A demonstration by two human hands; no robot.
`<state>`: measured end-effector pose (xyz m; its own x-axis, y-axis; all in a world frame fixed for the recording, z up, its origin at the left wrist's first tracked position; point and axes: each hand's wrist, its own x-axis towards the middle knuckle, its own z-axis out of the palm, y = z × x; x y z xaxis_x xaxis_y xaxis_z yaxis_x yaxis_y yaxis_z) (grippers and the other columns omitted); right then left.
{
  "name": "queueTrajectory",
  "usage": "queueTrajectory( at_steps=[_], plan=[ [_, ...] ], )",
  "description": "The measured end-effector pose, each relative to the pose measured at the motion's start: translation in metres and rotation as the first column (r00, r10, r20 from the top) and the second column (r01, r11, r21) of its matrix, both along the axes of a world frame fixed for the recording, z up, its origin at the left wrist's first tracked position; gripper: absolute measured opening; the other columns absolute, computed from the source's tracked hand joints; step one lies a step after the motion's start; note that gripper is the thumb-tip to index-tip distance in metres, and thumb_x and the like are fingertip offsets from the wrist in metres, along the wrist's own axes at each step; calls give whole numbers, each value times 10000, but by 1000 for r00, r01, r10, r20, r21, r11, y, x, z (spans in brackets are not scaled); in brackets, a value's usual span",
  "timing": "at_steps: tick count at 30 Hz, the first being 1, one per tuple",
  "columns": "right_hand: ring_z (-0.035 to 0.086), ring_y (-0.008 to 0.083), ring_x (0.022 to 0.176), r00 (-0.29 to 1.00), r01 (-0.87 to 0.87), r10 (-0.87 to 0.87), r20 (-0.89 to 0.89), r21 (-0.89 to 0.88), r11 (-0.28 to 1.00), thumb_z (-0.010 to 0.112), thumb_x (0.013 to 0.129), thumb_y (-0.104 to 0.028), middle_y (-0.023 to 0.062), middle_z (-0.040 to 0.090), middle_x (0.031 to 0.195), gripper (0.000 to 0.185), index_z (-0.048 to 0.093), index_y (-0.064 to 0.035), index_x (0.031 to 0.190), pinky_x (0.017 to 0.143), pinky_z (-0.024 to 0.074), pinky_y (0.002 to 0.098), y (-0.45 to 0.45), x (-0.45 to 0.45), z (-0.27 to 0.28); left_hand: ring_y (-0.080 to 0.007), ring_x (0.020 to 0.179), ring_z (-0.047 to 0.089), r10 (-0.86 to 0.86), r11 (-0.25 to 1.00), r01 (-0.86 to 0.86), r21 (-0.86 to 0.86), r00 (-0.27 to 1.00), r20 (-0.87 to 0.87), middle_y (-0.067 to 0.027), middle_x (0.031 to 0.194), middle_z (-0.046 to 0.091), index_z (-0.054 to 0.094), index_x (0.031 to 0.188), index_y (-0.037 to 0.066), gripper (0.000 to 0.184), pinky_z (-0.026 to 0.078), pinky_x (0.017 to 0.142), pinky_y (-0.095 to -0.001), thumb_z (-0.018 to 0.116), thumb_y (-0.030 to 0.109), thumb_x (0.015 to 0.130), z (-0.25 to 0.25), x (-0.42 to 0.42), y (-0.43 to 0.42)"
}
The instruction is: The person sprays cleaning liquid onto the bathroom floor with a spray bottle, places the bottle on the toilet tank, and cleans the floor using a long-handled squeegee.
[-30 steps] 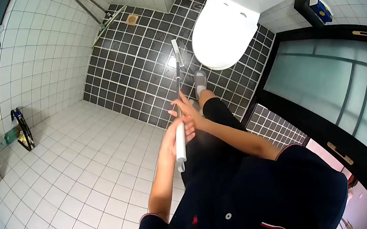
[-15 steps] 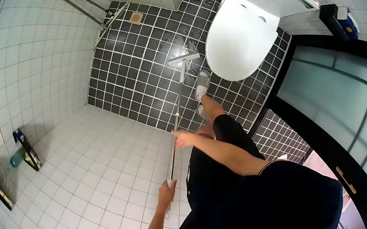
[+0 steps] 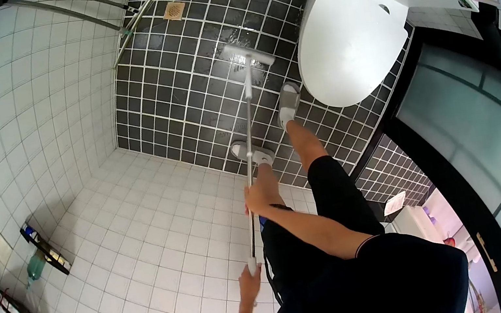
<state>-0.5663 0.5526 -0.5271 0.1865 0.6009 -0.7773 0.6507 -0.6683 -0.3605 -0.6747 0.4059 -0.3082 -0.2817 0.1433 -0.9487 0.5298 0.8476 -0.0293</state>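
Note:
A long-handled floor squeegee (image 3: 248, 117) slants down from the dark tiles to my body. Its pale blade head (image 3: 249, 55) rests on the wet-looking floor, left of the toilet. My right hand (image 3: 260, 196) is wrapped round the middle of the handle. Lower down, my left hand (image 3: 250, 284) grips the white end of the same handle. My feet, in grey-and-white slippers (image 3: 288, 98), stand on the black tiles on either side of the pole.
A white toilet (image 3: 345, 48) with its lid down stands at the right. A square floor drain (image 3: 174, 10) lies near the back left. Black-framed frosted glass doors (image 3: 465, 114) line the right side. Wall shelves (image 3: 46, 250) with bottles hang at left.
The squeegee head has shifted slightly toward the back wall and turned, its right end now nearer me. My left foot has come forward onto the dark tiles. Both hands keep hold.

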Motion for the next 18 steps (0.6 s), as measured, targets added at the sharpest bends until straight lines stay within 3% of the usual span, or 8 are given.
queueTrajectory(
  at_steps=[1, 2, 6, 11, 13, 16, 17, 18],
  plan=[
    [613, 376, 556, 998, -61, 61, 25, 19, 998, 364, 970, -388, 203, 603, 663, 448, 470, 38, 1061, 480, 490, 486, -14, -8, -2, -433, 875, 626, -26, 998, 25, -63, 999, -26, -304, 888, 626, 596, 1031, -33, 378, 493, 696, -459, 594, 314, 882, 14, 8, 20],
    [614, 383, 564, 994, -105, 104, 38, 32, 994, 364, 969, -384, 209, 607, 671, 445, 480, 37, 1053, 489, 491, 491, -14, -13, -1, -442, 853, 624, -89, 993, 92, 76, 995, -44, -304, 858, 624, 596, 984, -40, 322, 495, 670, -464, 595, 260, 871, 12, 8, 12],
    [618, 412, 599, 987, -157, 156, 26, 18, 987, 367, 965, -371, 233, 623, 703, 434, 519, 31, 1022, 527, 494, 509, 13, -6, -44, -468, 850, 606, -99, 979, 94, 179, 995, 23, -310, 837, 618, 592, 948, -71, 295, 488, 677, -486, 574, 208, 851, -54, 14, 41],
    [632, 436, 780, 975, 221, -221, -1, -58, 974, 433, 953, -346, 268, 610, 713, 443, 565, 52, 810, 668, 505, 514, 43, -18, -64, -463, 748, 610, -18, 986, 9, 168, 998, 55, -281, 744, 612, 590, 917, -66, 261, 483, 648, -479, 565, 179, 830, -63, 18, 55],
    [634, 416, 633, 980, -45, 27, 197, 86, 995, 434, 961, -308, 259, 581, 618, 423, 532, 76, 812, 576, 524, 475, 29, -25, -39, -472, 799, 606, -59, 986, 46, 157, 995, 78, -309, 801, 611, 581, 949, -86, 288, 484, 682, -490, 565, 175, 828, -44, 5, 48],
    [613, 362, 487, 992, 28, -63, 107, 301, 953, 440, 965, -307, 249, 573, 589, 425, 510, 91, 831, 432, 502, 419, 20, -20, -73, -476, 856, 604, -144, 974, 125, 187, 985, 95, -338, 852, 608, 562, 966, -107, 311, 485, 727, -502, 569, 169, 823, -39, 8, 63],
    [613, 362, 487, 992, 26, -64, 113, 308, 951, 440, 965, -307, 249, 573, 589, 425, 510, 91, 831, 432, 502, 419, 21, -19, -79, -476, 845, 606, -134, 980, 118, 163, 987, 92, -336, 845, 609, 555, 955, -104, 302, 488, 725, -502, 572, 167, 822, -45, 13, 62],
    [596, 337, 444, 983, 182, -183, -13, 196, 964, 449, 963, -310, 242, 574, 591, 425, 503, 89, 828, 381, 468, 394, 32, -15, -73, -477, 834, 608, -126, 984, 112, 138, 988, 91, -333, 837, 610, 549, 945, -100, 294, 490, 724, -502, 576, 165, 821, -53, 17, 64]
  ],
)
